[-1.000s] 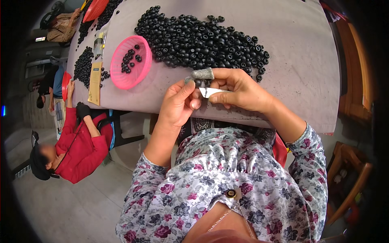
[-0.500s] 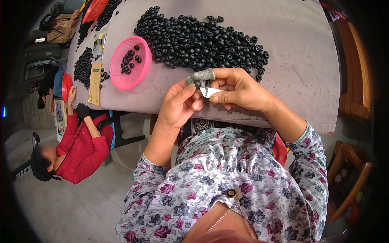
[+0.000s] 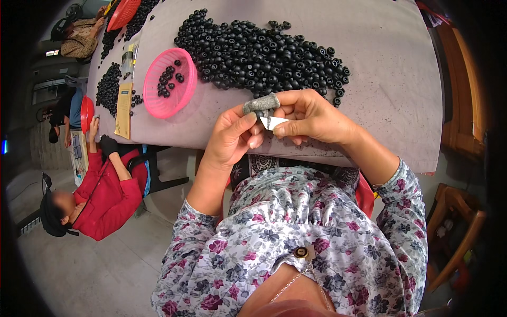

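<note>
The left hand's (image 3: 231,136) grip was closed on a black bead (image 3: 259,113) over the near edge of the bench (image 3: 393,84); the right hand (image 3: 321,122) pinched a white tool (image 3: 272,123) beside it, apparently working it, which called for steadiness. The gray finger cover (image 3: 261,102) had dipped since half a second earlier, hiding more bead.

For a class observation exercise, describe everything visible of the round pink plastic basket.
The basket is bright pink, apparently thin plastic, with a rounded rim and ribbed-looking walls. It sits open side up on the grey cloth-covered table, left of the big pile of small, round black pieces. Similar pieces cluster inside, well short of filling it. No hand touches it.
</note>
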The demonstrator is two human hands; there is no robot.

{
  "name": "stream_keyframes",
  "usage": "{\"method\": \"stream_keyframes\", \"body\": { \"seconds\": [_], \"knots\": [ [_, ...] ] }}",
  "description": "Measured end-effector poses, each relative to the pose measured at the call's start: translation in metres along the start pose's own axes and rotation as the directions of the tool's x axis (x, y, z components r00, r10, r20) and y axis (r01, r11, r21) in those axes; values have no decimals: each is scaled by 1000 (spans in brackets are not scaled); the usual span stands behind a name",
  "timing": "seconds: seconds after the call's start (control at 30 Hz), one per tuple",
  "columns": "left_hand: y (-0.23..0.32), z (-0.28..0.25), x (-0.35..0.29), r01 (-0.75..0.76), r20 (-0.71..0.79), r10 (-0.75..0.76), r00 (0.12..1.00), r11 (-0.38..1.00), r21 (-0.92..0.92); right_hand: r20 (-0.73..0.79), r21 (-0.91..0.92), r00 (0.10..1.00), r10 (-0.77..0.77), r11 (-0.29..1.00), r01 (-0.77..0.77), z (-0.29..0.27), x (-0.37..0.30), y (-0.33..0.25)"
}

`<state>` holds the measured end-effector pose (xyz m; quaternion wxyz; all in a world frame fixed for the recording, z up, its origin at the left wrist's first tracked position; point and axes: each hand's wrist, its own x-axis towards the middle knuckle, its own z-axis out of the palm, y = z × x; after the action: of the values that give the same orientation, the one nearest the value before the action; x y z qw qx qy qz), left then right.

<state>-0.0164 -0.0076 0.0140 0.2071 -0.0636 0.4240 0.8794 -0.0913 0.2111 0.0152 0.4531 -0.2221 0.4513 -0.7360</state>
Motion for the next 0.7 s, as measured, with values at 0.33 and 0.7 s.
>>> {"method": "stream_keyframes", "body": {
  "seconds": [0.33, 0.7],
  "knots": [
    [-2, -2, -1, 19, 17, -18, 1000, 998, -56, 0, 8, 1000, -2, 1000, 2, 0, 1, 0],
    [-8, -3, 1, 25, 67, -20, 998, 996, -82, -29, 75, 999, 14, 997, -12, -3, 1, 6]
  ]
}}
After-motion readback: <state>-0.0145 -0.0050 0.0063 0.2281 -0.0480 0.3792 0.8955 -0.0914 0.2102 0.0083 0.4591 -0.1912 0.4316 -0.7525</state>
